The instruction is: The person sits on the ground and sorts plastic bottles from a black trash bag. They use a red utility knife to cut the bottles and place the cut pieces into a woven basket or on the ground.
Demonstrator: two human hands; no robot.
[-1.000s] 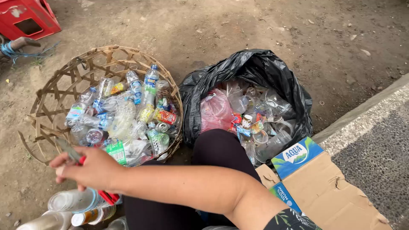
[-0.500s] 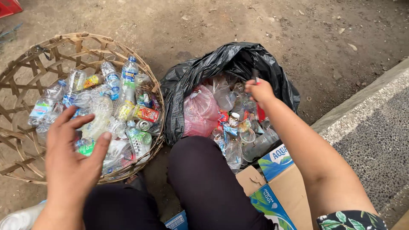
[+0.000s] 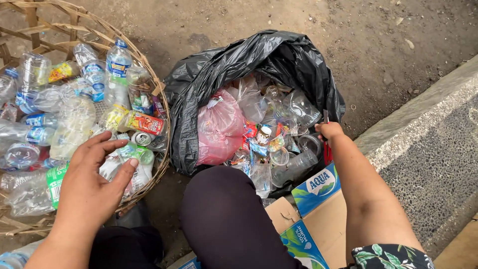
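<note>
While the person's dark-trousered knee (image 3: 224, 214) fills the near middle of the head view, the left hand (image 3: 94, 174) hovers nearest on its own side, fingers (image 3: 104, 147) spread and loose, grasping nothing, palm down over the near rim of the round woven bamboo basket (image 3: 162, 107). Just under and ahead of those fingertips lies a crushed clear plastic bottle with a green label (image 3: 132, 159), its long axis running roughly away from the hand toward the basket's right rim; beyond it lie a small silver can (image 3: 143, 138) and a flattened red and yellow drink bottle (image 3: 144, 122), and farther still an upright clear bottle with a blue cap (image 3: 117, 62). So the basket's bottles lie forward and slightly right of the left hand, which is far nearer them than the other. On the opposite side, past a folded brown and blue cardboard box (image 3: 318, 219), the right hand (image 3: 329, 132) is clenched around a thin red-handled tool (image 3: 326, 149), whose kind I cannot tell, held upright at the right lip of the open black plastic bag (image 3: 239, 60). Inside the bag, left of that hand, sit clear plastic cups (image 3: 298, 107) and a crumpled pink plastic bag (image 3: 219, 127).
</note>
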